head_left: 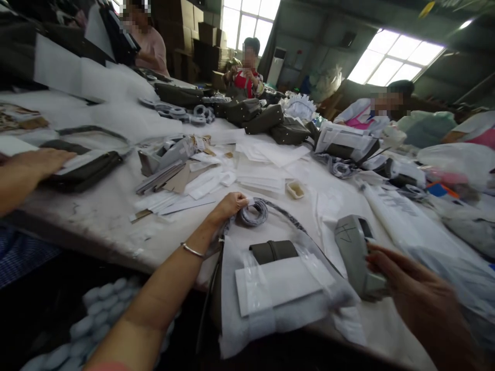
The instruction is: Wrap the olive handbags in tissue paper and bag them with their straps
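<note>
My left hand (229, 205), with a thin bangle on its wrist, is closed on a coiled grey strap (253, 212) lying on the white table (112, 206). Just below it sits an olive-green bag (274, 251) wrapped in white foam sheet, with a clear-sleeved white card (278, 286) on top. My right hand (417, 296) grips a grey handheld tool (353, 252) at the lower right, its fingers curled round the tool's lower end.
Paper sheets, cards and a grey tape dispenser (170, 154) litter the table's middle. Dark green bags (266, 118) and grey strap coils (185, 113) lie farther back. Another person's hand (38, 159) rests on a bag at left. Three people sit at the far side.
</note>
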